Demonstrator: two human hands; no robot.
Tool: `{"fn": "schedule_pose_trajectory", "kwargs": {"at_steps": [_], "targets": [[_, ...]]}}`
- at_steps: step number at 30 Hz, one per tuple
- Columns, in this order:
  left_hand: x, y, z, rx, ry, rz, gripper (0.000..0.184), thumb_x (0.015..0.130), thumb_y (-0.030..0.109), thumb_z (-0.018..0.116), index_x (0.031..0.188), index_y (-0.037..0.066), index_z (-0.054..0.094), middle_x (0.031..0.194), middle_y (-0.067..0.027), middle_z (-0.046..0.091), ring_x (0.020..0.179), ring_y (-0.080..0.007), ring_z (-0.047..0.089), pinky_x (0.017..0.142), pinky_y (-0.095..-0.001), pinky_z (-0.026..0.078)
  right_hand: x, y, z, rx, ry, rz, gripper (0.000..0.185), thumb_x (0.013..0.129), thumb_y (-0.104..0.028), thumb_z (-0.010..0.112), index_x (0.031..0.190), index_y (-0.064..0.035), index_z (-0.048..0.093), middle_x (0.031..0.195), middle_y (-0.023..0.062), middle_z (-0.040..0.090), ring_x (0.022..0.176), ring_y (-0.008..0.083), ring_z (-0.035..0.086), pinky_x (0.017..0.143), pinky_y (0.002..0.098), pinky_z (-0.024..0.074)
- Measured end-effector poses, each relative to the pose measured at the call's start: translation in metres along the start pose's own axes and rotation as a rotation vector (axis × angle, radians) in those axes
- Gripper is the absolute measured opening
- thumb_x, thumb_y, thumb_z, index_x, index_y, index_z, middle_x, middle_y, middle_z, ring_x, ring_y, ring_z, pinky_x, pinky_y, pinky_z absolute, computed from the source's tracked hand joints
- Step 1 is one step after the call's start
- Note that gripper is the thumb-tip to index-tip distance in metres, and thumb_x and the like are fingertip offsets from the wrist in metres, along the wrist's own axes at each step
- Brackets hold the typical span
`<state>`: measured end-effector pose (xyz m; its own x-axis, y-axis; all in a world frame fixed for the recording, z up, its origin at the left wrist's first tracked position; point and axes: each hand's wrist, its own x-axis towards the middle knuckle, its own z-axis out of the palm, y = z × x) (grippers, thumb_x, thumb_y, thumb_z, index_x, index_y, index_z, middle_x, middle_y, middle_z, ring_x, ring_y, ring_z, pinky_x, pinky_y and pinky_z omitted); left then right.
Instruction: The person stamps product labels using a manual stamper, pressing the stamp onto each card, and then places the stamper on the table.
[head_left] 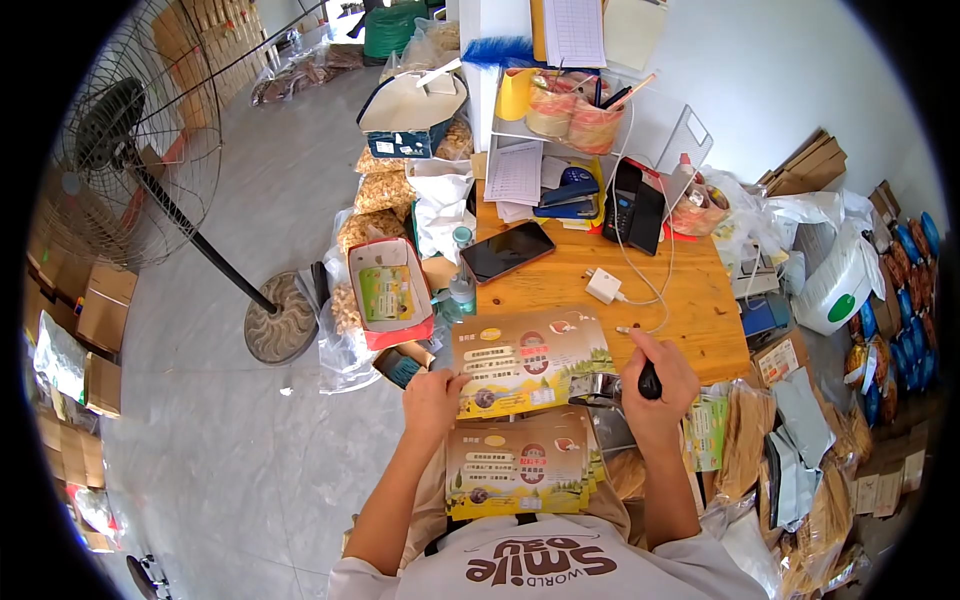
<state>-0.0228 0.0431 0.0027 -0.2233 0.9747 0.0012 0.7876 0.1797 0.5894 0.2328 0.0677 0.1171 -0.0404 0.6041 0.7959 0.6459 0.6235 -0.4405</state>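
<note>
The printed card (530, 350) is at the near edge of the wooden table (700, 325) — probably light, bendy and slick, best pinched by its edge. The left hand's (432, 402) fingers pinch its left edge; the right hand's (674, 388) wrap a black handle (650, 381). A fan (110, 122) stands on grey floor (215, 400).

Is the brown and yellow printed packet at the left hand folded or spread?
Spread: the brown and yellow printed packet shows its wide face, left hand at its edge.
</note>
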Motion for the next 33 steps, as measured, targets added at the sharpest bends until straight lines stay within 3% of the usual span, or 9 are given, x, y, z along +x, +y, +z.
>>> {"fn": "schedule_pose_trajectory", "kwargs": {"at_steps": [7,16,18,19,25,28,30,31,33], "targets": [[0.001,-0.012,0.009,0.001,0.052,0.111,0.014,0.082,0.015,0.063,0.075,0.002,0.062,0.069,-0.0220,0.061,0.068,-0.0415,0.059,0.061,-0.0497,0.046,-0.002,0.001,0.002,0.019,0.011,-0.001,0.031,0.067,0.012,0.061,0.094,-0.0005,0.066,0.061,0.0116,0.051,0.050,0.0239,0.050,0.048,0.0323,0.0379],[-0.015,0.005,-0.014,0.144,0.022,0.139,0.007,0.085,0.010,0.056,0.089,0.005,0.060,0.070,-0.0189,0.062,0.070,-0.0386,0.062,0.059,-0.0482,0.047,-0.003,0.003,-0.002,0.016,0.033,0.027,0.027,0.069,0.010,0.062,0.093,0.0004,0.066,0.064,0.0117,0.056,0.053,0.0229,0.054,0.050,0.0306,0.0414],[-0.021,0.004,-0.016,0.006,0.245,0.246,0.006,0.086,0.009,0.056,0.084,0.004,0.059,0.067,-0.0195,0.060,0.064,-0.0384,0.059,0.055,-0.0460,0.045,-0.003,0.005,-0.003,0.005,0.036,0.026,0.026,0.069,0.010,0.062,0.093,0.0008,0.066,0.065,0.0120,0.057,0.054,0.0231,0.055,0.051,0.0303,0.0427],[-0.023,0.002,-0.017,0.006,0.244,0.246,0.006,0.086,0.009,0.056,0.084,0.004,0.059,0.067,-0.0195,0.060,0.064,-0.0384,0.059,0.055,-0.0460,0.045,-0.002,0.005,-0.003,-0.008,0.040,0.025,0.026,0.069,0.010,0.062,0.093,0.0011,0.066,0.067,0.0124,0.059,0.055,0.0232,0.057,0.053,0.0301,0.0439],[-0.059,-0.012,-0.012,-0.407,0.095,-0.004,0.016,0.086,0.010,0.061,0.073,0.002,0.056,0.065,-0.0217,0.054,0.058,-0.0404,0.052,0.050,-0.0428,0.039,0.004,0.000,-0.003,-0.026,0.055,0.023,0.026,0.069,0.010,0.062,0.092,0.0010,0.066,0.068,0.0135,0.060,0.057,0.0251,0.058,0.054,0.0306,0.0450],[-0.097,-0.024,-0.003,-0.342,-0.068,-0.057,0.020,0.085,0.017,0.063,0.073,0.002,0.058,0.062,-0.0192,0.056,0.058,-0.0391,0.054,0.051,-0.0431,0.041,0.005,0.000,0.004,-0.006,0.054,-0.009,0.026,0.068,0.010,0.063,0.092,0.0001,0.066,0.069,0.0135,0.060,0.057,0.0255,0.058,0.054,0.0313,0.0440],[-0.114,-0.030,-0.005,-0.028,-0.229,0.046,0.027,0.084,0.025,0.066,0.073,0.002,0.059,0.060,-0.0149,0.058,0.057,-0.0364,0.057,0.052,-0.0434,0.043,0.006,0.001,0.013,0.008,0.046,-0.045,0.027,0.068,0.010,0.063,0.092,-0.0008,0.066,0.071,0.0133,0.060,0.058,0.0261,0.058,0.054,0.0319,0.0440],[-0.115,-0.026,-0.010,-0.027,-0.229,0.041,0.027,0.084,0.025,0.066,0.073,0.002,0.059,0.060,-0.0149,0.058,0.057,-0.0364,0.057,0.052,-0.0434,0.043,0.005,0.001,0.017,0.020,0.041,-0.084,0.027,0.068,0.010,0.064,0.092,-0.0016,0.066,0.072,0.0132,0.061,0.059,0.0266,0.058,0.054,0.0324,0.0439],[-0.109,-0.017,-0.024,0.080,-0.155,-0.032,0.028,0.082,0.029,0.071,0.076,0.002,0.064,0.062,-0.0102,0.062,0.052,-0.0272,0.059,0.050,-0.0353,0.045,0.001,0.003,0.026,0.039,0.024,-0.100,0.029,0.067,0.011,0.064,0.093,-0.0024,0.066,0.070,0.0126,0.060,0.059,0.0268,0.057,0.053,0.0328,0.0433]]}}
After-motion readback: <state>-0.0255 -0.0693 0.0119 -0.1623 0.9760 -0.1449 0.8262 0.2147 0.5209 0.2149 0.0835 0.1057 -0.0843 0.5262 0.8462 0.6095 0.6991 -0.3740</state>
